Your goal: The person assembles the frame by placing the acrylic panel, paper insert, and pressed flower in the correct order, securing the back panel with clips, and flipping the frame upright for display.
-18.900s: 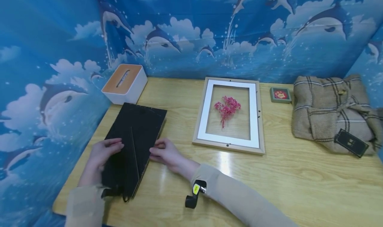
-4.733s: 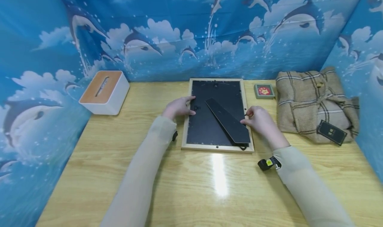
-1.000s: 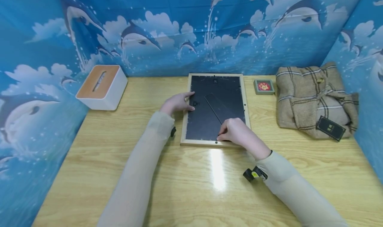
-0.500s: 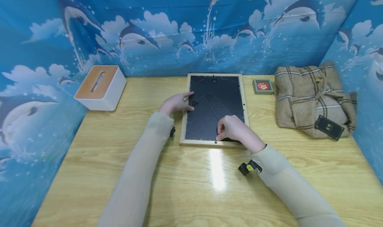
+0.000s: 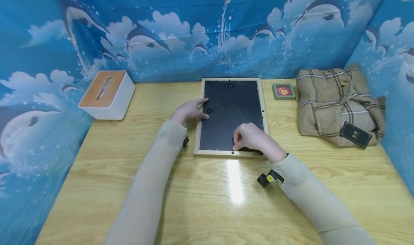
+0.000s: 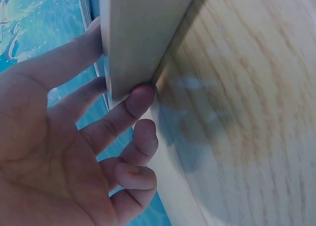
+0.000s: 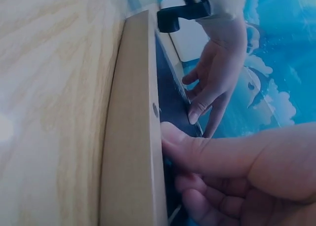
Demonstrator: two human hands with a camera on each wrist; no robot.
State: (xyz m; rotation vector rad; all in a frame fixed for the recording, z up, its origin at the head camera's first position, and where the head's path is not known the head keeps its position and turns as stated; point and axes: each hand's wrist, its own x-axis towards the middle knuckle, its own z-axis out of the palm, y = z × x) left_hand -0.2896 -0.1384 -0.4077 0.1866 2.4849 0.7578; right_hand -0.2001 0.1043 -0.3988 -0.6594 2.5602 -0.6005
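Observation:
A wooden picture frame (image 5: 197, 137) lies back up on the table, with the black backing board (image 5: 213, 137) set inside. Its easel leg (image 5: 240, 117) lies flat against the board. My left hand (image 5: 189, 111) steadies the left side; thumb and forefinger reach over the rail, and another finger touches its outer side in the left wrist view. At the near edge, my right hand (image 5: 250, 137) has curled fingers, thumb tip right beside a screw (image 7: 155, 110) in the rail. It pinches at the turn button there, which the fingers hide.
A white tissue box (image 5: 108, 94) with a wooden lid stands at the back left. To the frame's right are a small green box (image 5: 283, 91) and a folded plaid garment (image 5: 326, 101) with a black tag (image 5: 355, 134). A dolphin-print curtain (image 5: 181, 40) hangs behind the table (image 5: 129, 155).
The backing board was first in both hands at the left, apart from the frame holding pink flowers; now it is in the frame. My right hand has moved from the right rail to the near edge.

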